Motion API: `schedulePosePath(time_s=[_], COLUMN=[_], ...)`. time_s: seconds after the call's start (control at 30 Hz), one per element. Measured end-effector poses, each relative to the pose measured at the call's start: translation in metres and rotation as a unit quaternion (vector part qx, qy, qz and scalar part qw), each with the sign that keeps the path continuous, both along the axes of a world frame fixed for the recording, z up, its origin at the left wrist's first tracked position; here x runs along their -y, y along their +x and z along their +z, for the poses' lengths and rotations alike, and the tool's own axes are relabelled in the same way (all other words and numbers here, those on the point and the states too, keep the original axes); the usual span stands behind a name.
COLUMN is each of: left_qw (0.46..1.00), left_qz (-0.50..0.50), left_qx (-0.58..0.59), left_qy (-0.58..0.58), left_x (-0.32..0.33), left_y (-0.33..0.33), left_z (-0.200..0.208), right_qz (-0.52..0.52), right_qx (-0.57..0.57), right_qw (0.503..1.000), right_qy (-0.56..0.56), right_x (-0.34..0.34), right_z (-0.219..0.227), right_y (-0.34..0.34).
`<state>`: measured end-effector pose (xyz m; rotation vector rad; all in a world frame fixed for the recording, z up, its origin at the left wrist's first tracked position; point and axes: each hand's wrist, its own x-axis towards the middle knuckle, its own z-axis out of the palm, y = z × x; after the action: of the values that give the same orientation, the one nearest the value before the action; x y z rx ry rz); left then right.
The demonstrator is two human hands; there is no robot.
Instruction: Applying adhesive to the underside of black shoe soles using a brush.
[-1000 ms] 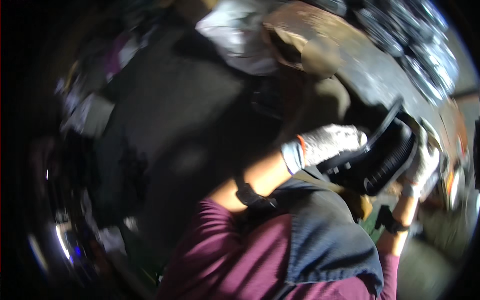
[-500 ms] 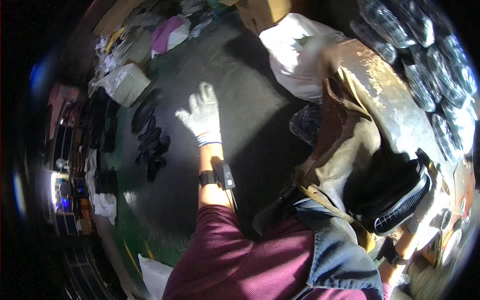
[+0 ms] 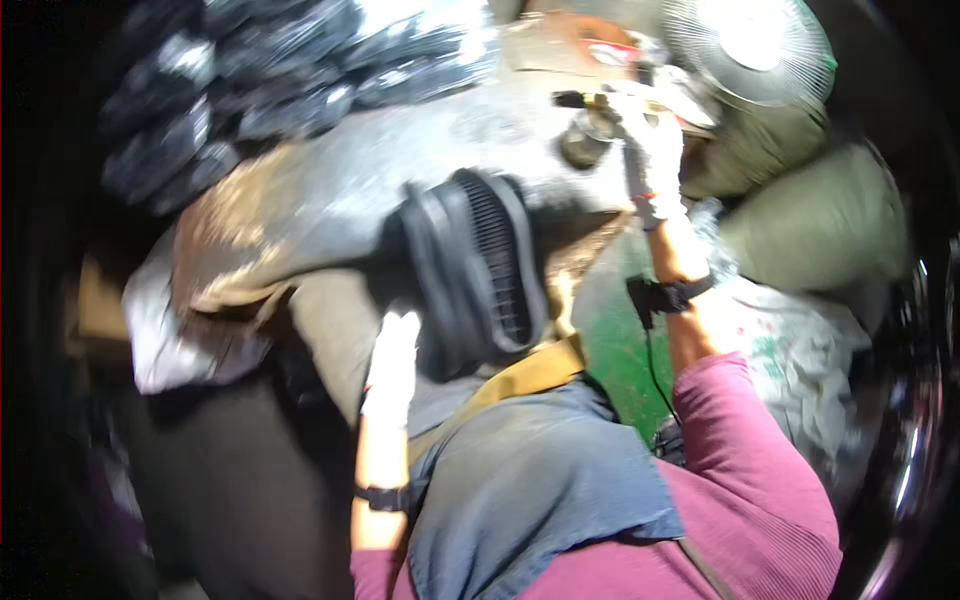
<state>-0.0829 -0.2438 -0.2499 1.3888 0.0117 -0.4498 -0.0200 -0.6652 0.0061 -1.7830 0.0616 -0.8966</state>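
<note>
Black ridged rubber shoe soles (image 3: 470, 270), set close side by side, rest at the near edge of the worn work surface, over my lap. My left hand (image 3: 393, 365), in a white glove, is against or just beside their left edge; its fingers are smeared, so their grip cannot be made out. Farther off to the right, my gloved right hand (image 3: 650, 145) is closed around a small brush-like tool (image 3: 575, 99) with a black end and a yellowish band. Just below that tool stands a metal can (image 3: 588, 140).
Plastic-wrapped black items (image 3: 270, 80) are heaped along the back left. A round fan (image 3: 750, 50) stands at the far right, above stuffed olive sacks (image 3: 820, 220). White plastic bags (image 3: 790, 350) lie on the right, and another white bag (image 3: 160, 330) hangs left of the work surface.
The view has swung right. My left hand has come from over the floor to the soles. My right hand has left the soles and now grips the brush-like tool by the can.
</note>
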Motion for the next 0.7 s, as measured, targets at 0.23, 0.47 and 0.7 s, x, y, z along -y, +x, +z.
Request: schedulePosePath(time_s=[0.23,0.47,0.7], left_qw=[0.993,0.829,0.616], left_qz=[-0.026,0.039,-0.038], left_qx=[-0.103,0.472,0.716], left_qy=[-0.058,0.298,0.326], left_x=[0.046,0.043,0.073], left_y=[0.001,0.014,0.044], left_z=[0.067,0.098,0.131], right_qz=[-0.178,-0.210,-0.252], right_qx=[-0.125,-0.173,-0.186], right_qw=[0.922,0.840,0.918], right_qy=[-0.319,-0.470,-0.245], right_x=[0.086,0.092,0.112], right_z=[-0.009,-0.035,-0.050], right_y=[-0.014,0.009,0.005])
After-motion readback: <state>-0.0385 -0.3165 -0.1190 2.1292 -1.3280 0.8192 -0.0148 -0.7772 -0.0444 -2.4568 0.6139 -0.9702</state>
